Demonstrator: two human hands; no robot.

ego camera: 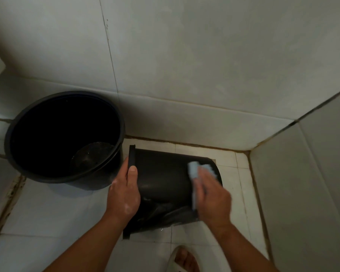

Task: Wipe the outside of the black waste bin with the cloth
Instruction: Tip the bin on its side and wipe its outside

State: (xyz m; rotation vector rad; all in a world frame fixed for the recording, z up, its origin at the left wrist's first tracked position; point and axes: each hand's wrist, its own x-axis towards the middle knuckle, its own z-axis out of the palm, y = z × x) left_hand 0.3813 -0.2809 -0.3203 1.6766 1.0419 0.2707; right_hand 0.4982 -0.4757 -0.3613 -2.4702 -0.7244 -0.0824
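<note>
The black waste bin (163,173) lies on its side on the white tiled floor, rim to the left, base to the right. My left hand (126,191) grips the rim, thumb over its outer edge. My right hand (212,197) holds a pale blue cloth (196,173) against the bin's side wall near the base; the hand and cloth are blurred. The bin's lower side looks wet and shiny.
A large black bucket (20,122) stands upright to the left, almost touching the bin's rim, with a little water at its bottom. Tiled walls close in behind and on the right, forming a corner. A foot in a light sandal (183,259) stands at the bottom edge.
</note>
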